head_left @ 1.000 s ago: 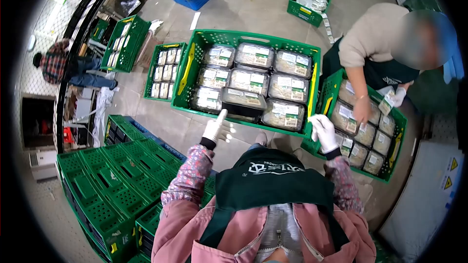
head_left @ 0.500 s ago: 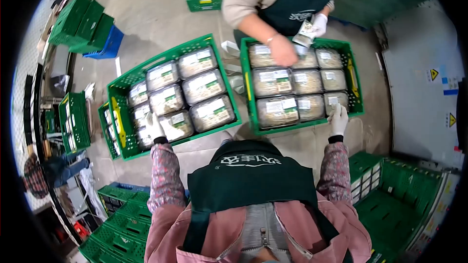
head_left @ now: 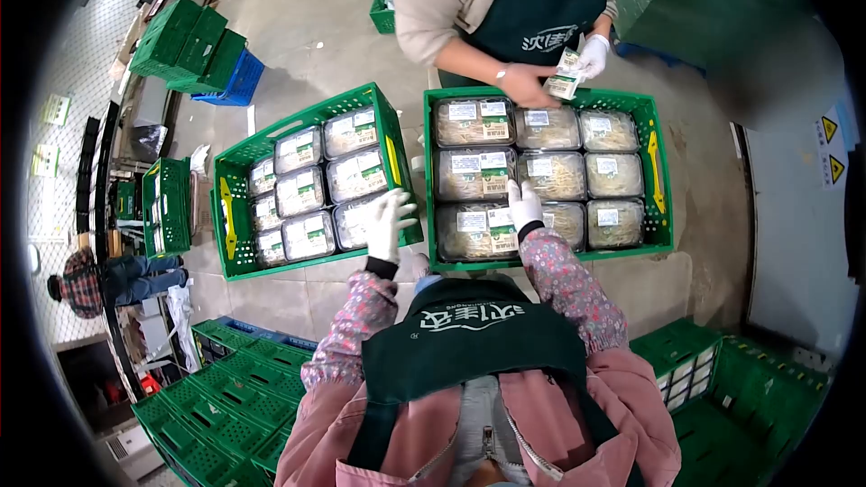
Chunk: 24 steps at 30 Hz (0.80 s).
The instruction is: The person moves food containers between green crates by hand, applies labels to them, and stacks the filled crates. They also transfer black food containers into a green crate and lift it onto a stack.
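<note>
My left hand [head_left: 388, 221], in a white glove, has its fingers spread at the near right corner of the left green crate [head_left: 316, 263]. A clear pack [head_left: 354, 219] with a label lies partly behind it. My right hand [head_left: 524, 206], gloved too, is stretched out over the right green crate [head_left: 577, 257], its fingertips between the left and middle columns of packs. Close by are a labelled pack [head_left: 471, 173] of pale strands and the front left pack [head_left: 474, 231]. Nothing shows in either hand.
Across the right crate, a person in a dark apron holds a wad of printed labels [head_left: 564, 75]. Green crates [head_left: 185, 45] are stacked at the far left, and others [head_left: 239, 392] stand near my left side. Another green crate [head_left: 767, 388] stands at lower right. Someone in a checked shirt [head_left: 81, 284] is farther left.
My left hand has moved right to the left crate's corner. My right hand has gone from the right crate's front right to its left-middle. The other person's bare hand has drawn back to the labels.
</note>
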{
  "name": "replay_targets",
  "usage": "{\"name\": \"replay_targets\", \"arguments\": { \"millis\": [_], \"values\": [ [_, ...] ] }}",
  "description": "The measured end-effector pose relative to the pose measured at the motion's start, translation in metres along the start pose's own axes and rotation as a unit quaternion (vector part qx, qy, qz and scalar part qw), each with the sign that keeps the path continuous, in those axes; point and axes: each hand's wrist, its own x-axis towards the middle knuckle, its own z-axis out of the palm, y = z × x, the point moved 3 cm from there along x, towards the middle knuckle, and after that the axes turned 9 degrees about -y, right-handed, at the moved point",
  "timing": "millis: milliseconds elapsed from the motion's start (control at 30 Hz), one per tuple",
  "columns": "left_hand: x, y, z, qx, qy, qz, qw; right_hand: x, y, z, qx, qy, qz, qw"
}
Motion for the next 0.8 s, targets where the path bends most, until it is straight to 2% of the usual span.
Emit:
{"name": "replay_targets", "arguments": {
  "millis": [33, 67, 100, 133, 167, 200, 233, 267, 333, 367, 400, 433, 467, 500, 533, 567, 633, 667, 700, 733, 767, 800],
  "values": [
    [0.01, -0.011, 0.014, -0.037, -0.042, -0.004, 0.998, 0.001, 0.004, -0.003, 0.02, -0.006, -0.028, 0.999],
    [0.021, -0.019, 0.03, -0.07, -0.061, -0.017, 0.996, 0.001, 0.016, -0.005, 0.151, -0.032, -0.005, 0.988],
    [0.031, -0.019, 0.048, -0.082, -0.066, -0.044, 0.993, -0.01, -0.003, -0.039, 0.095, 0.007, -0.074, 0.993],
    [0.046, -0.027, 0.061, -0.14, -0.095, -0.073, 0.983, -0.018, -0.008, -0.063, 0.143, 0.003, -0.077, 0.987],
    [0.069, -0.047, 0.07, -0.207, -0.116, -0.113, 0.965, -0.026, -0.012, -0.092, 0.114, -0.011, -0.056, 0.992],
    [0.087, -0.056, 0.086, -0.21, -0.079, -0.167, 0.96, -0.038, -0.02, -0.124, 0.112, -0.003, -0.057, 0.992],
    [0.107, -0.071, 0.095, -0.276, -0.093, -0.184, 0.939, -0.04, -0.007, -0.145, 0.099, 0.02, -0.115, 0.988],
    [0.126, -0.077, 0.105, -0.332, -0.04, -0.233, 0.913, -0.051, -0.003, -0.169, 0.094, 0.043, -0.153, 0.983],
    [0.162, -0.089, 0.111, -0.327, 0.03, -0.19, 0.925, -0.082, -0.012, -0.212, 0.07, 0.05, -0.134, 0.987],
    [0.176, -0.104, 0.116, -0.358, 0.068, -0.174, 0.915, -0.099, -0.017, -0.234, 0.013, 0.042, -0.102, 0.994],
    [0.188, -0.123, 0.126, -0.44, 0.062, -0.155, 0.882, -0.116, -0.03, -0.246, 0.077, 0.069, -0.136, 0.985],
    [0.188, -0.131, 0.127, -0.349, 0.054, -0.092, 0.931, -0.129, -0.038, -0.257, 0.033, 0.073, -0.112, 0.99],
    [0.173, -0.113, 0.129, -0.253, 0.059, -0.03, 0.965, -0.14, -0.039, -0.266, 0.035, 0.071, -0.114, 0.99],
    [0.151, -0.102, 0.136, -0.316, 0.08, -0.026, 0.945, -0.146, -0.043, -0.272, 0.036, 0.069, -0.115, 0.99],
    [0.105, -0.051, 0.133, -0.304, 0.053, -0.028, 0.951, -0.149, -0.057, -0.272, 0.086, 0.071, -0.107, 0.988],
    [0.085, -0.035, 0.113, -0.214, 0.021, 0.002, 0.977, -0.15, -0.069, -0.269, 0.135, 0.071, -0.098, 0.983],
    [0.043, -0.009, 0.056, -0.255, -0.011, 0.008, 0.967, -0.143, -0.093, -0.25, 0.178, 0.031, -0.129, 0.975],
    [0.03, -0.002, 0.016, -0.147, 0.008, 0.137, 0.979, -0.138, -0.121, -0.232, 0.187, 0.028, -0.154, 0.97],
    [0.015, 0.013, -0.034, 0.167, 0.02, 0.284, 0.944, -0.132, -0.146, -0.216, 0.197, 0.025, -0.178, 0.964],
    [-0.004, 0.024, -0.083, 0.429, 0.14, 0.413, 0.791, -0.115, -0.15, -0.196, 0.108, 0.051, -0.239, 0.964],
    [-0.021, 0.034, -0.124, 0.197, 0.1, 0.231, 0.948, -0.1, -0.17, -0.166, 0.107, 0.021, -0.26, 0.959],
    [-0.045, 0.04, -0.163, -0.093, 0.151, 0.057, 0.982, -0.086, -0.19, -0.135, 0.107, -0.009, -0.28, 0.954]
  ]
}}
